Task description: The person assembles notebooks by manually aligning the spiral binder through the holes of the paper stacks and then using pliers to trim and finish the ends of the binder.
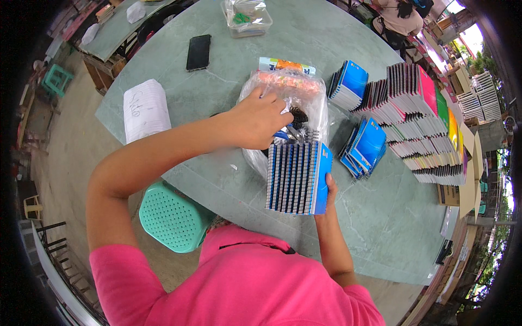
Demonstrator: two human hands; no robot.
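Note:
My right hand (330, 191) grips a stack of blue spiral notebooks (298, 179) from its right side, with the coil edges facing up toward me. At the top end of that stack, loose coil ends stick out. My left hand (260, 120) is closed around blue-handled pliers (293, 132), whose metal jaws are close to those coil ends; I cannot tell whether they touch. Under my left hand lies a clear plastic bag (250, 89) with dark wire coils (298, 115) in it.
To the right stand tall stacks of spiral notebooks (405, 117) and smaller blue notebook piles (371, 142), (349, 81). A phone (198, 52), a clear plastic container (247, 22) and a paper-wrapped bundle (145, 111) are on the green table. A green stool (175, 217) stands at its near edge.

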